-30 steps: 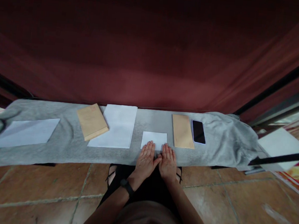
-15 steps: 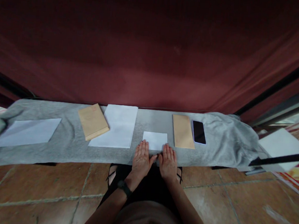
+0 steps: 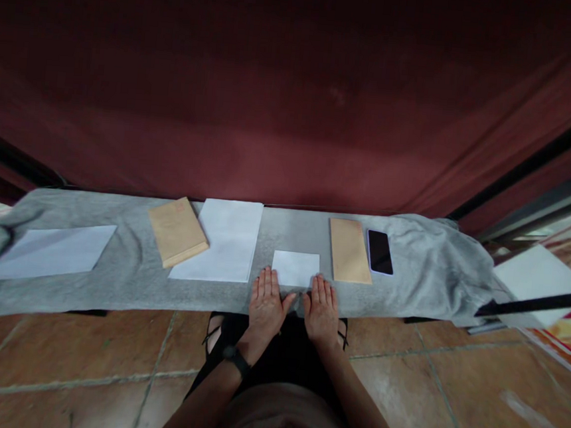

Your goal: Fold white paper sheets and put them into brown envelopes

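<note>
A small white rectangle of paper [image 3: 295, 267], perhaps folded, lies flat near the front edge of the cloth-covered table. My left hand [image 3: 266, 304] rests palm down at its lower left corner, fingers stretched forward and thumb pointing inward. At the lower right corner lies my right hand [image 3: 322, 309], flat with its fingers out. Both hands are open and hold nothing. To the right of the paper is a brown envelope [image 3: 351, 251], with a dark-screened phone [image 3: 380, 252] beside it. On the left, a stack of brown envelopes [image 3: 178, 232] partly overlaps white paper sheets [image 3: 230, 242].
A grey cloth [image 3: 134, 284] covers the narrow table. Another white sheet [image 3: 52, 252] lies at the far left. Behind the table hangs a dark red curtain [image 3: 281, 153]. A black bar [image 3: 537, 304] crosses the right side, with a white sheet [image 3: 535, 272] behind it.
My left hand has shifted slightly left, away from the white paper's middle, widening the gap between my thumbs. The right hand and the objects stay where they were.
</note>
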The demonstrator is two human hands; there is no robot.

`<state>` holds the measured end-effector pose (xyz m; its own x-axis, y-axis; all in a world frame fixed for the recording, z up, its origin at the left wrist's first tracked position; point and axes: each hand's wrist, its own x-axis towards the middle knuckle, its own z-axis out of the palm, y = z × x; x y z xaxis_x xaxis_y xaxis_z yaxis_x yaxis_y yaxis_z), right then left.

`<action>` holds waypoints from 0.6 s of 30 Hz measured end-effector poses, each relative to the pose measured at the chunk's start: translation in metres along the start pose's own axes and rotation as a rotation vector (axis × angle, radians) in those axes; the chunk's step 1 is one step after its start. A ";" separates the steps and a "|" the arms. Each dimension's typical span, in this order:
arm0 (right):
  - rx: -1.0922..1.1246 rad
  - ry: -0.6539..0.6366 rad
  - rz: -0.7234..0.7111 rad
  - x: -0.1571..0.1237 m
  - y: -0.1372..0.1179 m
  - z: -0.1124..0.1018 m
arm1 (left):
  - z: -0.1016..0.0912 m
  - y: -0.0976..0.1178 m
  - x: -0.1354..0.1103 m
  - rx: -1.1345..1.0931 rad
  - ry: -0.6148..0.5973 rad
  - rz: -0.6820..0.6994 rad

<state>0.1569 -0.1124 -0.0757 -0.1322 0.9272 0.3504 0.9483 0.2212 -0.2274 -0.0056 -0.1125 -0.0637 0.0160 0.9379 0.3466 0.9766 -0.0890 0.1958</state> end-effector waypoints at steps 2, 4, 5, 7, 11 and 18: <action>-0.001 -0.001 -0.001 0.000 0.000 0.000 | 0.000 0.000 0.000 0.002 0.001 -0.008; -0.004 -0.006 -0.003 0.000 0.001 0.001 | -0.001 0.000 0.000 0.003 -0.001 -0.017; -0.006 -0.009 -0.003 0.000 0.001 0.001 | -0.002 0.000 0.000 0.003 -0.001 -0.023; -0.009 -0.015 -0.003 0.000 0.001 0.001 | -0.003 0.000 0.000 0.004 0.000 -0.031; -0.010 -0.017 -0.002 0.000 0.001 0.001 | -0.005 -0.001 0.001 0.003 0.003 -0.032; 0.005 -0.014 0.004 0.000 0.001 0.001 | -0.004 0.000 0.001 0.023 0.006 -0.042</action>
<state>0.1576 -0.1118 -0.0774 -0.1325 0.9324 0.3363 0.9474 0.2188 -0.2335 -0.0065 -0.1131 -0.0600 -0.0260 0.9385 0.3443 0.9811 -0.0421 0.1887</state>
